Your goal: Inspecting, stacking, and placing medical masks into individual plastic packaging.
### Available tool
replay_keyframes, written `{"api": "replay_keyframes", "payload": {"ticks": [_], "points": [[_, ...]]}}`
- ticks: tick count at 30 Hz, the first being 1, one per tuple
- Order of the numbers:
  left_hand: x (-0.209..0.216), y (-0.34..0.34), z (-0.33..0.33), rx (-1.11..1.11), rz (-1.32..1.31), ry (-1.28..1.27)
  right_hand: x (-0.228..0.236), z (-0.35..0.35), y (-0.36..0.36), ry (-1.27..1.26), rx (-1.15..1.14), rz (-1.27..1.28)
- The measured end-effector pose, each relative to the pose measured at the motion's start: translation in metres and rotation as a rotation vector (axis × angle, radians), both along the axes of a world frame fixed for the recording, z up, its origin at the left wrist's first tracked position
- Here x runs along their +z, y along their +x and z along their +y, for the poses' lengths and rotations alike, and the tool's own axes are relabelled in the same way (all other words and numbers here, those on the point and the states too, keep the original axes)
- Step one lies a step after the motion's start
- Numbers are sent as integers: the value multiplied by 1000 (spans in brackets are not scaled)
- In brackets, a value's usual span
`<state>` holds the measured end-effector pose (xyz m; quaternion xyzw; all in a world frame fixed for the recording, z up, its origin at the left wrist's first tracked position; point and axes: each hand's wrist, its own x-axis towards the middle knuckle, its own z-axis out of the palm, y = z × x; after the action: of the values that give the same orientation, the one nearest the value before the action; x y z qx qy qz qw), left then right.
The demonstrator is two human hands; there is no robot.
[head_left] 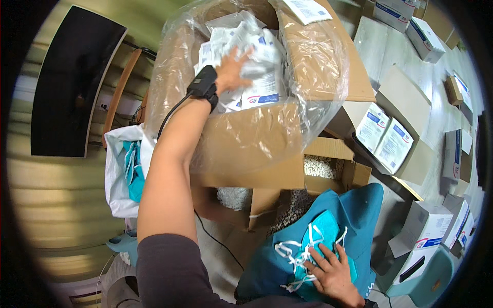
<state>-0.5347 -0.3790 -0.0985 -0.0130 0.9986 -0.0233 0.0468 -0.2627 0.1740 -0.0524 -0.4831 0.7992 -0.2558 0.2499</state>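
Stretched forward, my left hand (232, 72) is over the big cardboard box (246, 138), its fingers spread and slightly blurred. Beneath it lie many flat white packets (262, 88) with blue print. A clear plastic liner (321, 61) drapes over the box walls. Motion smears one packet just beyond my fingers. Down at my lap, my right hand (331, 272) lies with fingers apart on a small stack of teal face masks (321, 233) with white straps. The masks rest on teal cloth (359, 215) over my leg.
A white bag (115, 169) holding more teal masks stands left of my arm. To the right is an open carton (418, 138) of white packets. Several small white boxes (425, 40) lie on the floor. A lower cardboard box (328, 149) holds pale granules. A dark screen (74, 82) is far left.
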Motion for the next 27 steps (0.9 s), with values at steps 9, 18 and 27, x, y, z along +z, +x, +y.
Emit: {"api": "replay_keyframes", "payload": {"ticks": [9,18,27], "points": [[-126,-6,-9,-88,-992,128,-25,-10,-14,49,-56,-76],[-284,42,-19,-224,-1241,43,-29,-23,-16,37,-86,-53],[-90,-37,33,-48,-1457,231,-13,-24,-14,29,-50,-54]]}}
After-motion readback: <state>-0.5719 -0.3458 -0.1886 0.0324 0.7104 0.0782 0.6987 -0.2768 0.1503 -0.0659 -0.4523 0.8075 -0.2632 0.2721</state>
